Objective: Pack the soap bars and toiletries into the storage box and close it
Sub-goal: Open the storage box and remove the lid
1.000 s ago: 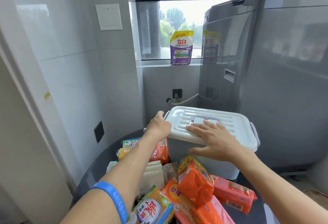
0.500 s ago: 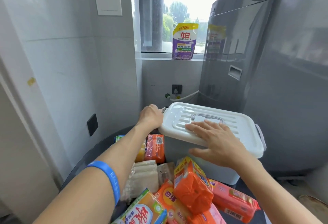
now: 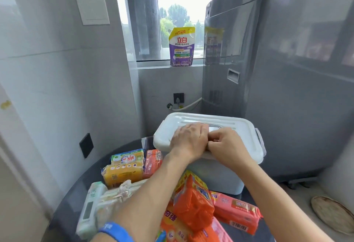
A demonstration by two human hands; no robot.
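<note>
Storage box point(image 3: 214, 176) is sitting lidded under both hands; left hand point(image 3: 188, 140) and right hand point(image 3: 226, 146) are curling fingers around its lid handle. Stiff, light plastic probably; soap packs point(image 3: 193, 201) are lying nearer.

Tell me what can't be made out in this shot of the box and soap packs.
- Storage box contents: head view, white lid covers them.
- Lid handle: mostly hidden under left hand and right hand.
- Small print on the orange pack: too small.
- Front packs: cut off by the bottom edge and the left forearm.
</note>
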